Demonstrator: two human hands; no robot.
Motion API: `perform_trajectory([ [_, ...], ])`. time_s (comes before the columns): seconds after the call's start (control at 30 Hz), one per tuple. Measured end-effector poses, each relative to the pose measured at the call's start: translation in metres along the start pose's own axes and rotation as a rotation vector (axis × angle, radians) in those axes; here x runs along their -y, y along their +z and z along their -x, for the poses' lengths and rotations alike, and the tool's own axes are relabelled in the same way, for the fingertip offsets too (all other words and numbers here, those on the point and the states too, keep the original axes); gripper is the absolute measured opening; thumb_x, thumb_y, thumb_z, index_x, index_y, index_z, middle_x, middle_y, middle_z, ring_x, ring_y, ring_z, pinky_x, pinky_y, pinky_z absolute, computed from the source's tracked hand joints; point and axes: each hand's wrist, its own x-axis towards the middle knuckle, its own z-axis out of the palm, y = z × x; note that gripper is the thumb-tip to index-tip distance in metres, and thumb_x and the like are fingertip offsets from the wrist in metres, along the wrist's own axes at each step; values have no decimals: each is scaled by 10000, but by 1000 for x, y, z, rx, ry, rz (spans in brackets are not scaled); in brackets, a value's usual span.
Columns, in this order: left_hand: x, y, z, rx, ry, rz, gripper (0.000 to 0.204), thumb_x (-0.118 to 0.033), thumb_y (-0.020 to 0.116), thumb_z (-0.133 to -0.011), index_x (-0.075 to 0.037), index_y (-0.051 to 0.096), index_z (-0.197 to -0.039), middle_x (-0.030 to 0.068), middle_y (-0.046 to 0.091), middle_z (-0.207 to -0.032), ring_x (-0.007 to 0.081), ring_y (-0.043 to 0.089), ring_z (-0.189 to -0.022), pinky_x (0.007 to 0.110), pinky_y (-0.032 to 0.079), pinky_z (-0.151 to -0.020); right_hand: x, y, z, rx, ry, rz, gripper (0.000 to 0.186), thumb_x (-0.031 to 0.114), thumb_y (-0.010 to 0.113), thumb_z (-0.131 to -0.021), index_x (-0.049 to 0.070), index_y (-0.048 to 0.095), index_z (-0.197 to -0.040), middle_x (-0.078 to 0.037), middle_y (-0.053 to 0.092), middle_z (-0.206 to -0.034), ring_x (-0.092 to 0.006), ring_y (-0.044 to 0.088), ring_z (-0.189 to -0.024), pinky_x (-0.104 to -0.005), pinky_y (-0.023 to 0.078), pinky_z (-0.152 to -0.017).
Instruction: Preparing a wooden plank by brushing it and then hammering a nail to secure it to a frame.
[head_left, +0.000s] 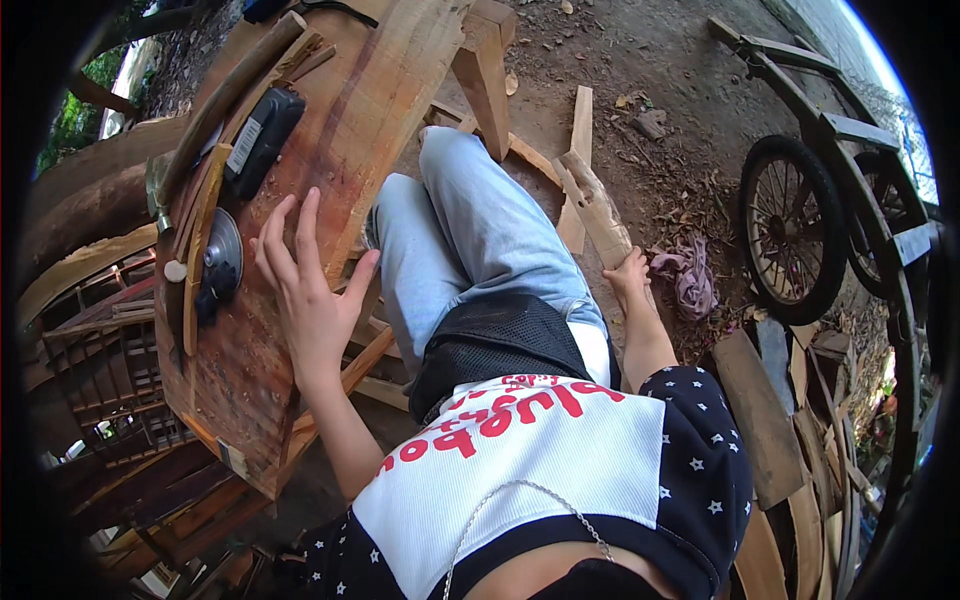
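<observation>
Wood piece (598,210), one, pale, rough far end: right of the person's legs, near end grasped in the right hand (629,276). Left hand (318,310), fingers spread, grip released, holding nothing: over the table (235,390); contact with it cannot be told. On the table, left of that hand: black box (265,142), round disc (224,238), wooden strip (204,240). Pinkish cloth (688,278): right of the right hand. Spoked wheel (788,228): farther right.
</observation>
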Motion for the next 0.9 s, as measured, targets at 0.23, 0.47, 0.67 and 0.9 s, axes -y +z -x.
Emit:
perform_trajectory([
  [0.23,-5,3,-2,2,-11,-112,709,-315,787,-832,-182,496,-1465,107,472,-1414,328,443,-1339,590,278,-1170,53,25,-31,317,244,156,1129,432,900,-666,15,299,-1526,-210,359,-1561,-403,362,-1448,-700,248,-1148],
  [0.47,-8,3,-4,1,12,-139,706,-328,783,-837,-146,504,-1459,106,467,-1435,303,450,-1355,576,274,-1169,61,32,-46,246,101,162,1103,449,895,-665,41,314,-1509,-206,375,-1528,-403,410,-1404,-701,297,-1104],
  [0.67,-6,2,-5,31,13,-121,744,-366,780,-831,-128,476,-1467,119,454,-1453,343,441,-1353,584,257,-1173,73,25,-52,143,19,161,1098,446,878,-685,59,280,-1521,-184,358,-1548,-376,395,-1423,-722,258,-1120],
  [0.9,-5,2,-5,33,25,-131,745,-359,781,-829,-130,474,-1468,127,453,-1444,356,445,-1350,601,251,-1176,58,50,-78,235,3,-4,820,397,733,-835,84,381,-1506,-184,552,-1444,-340,540,-1332,-573,373,-1142],
])
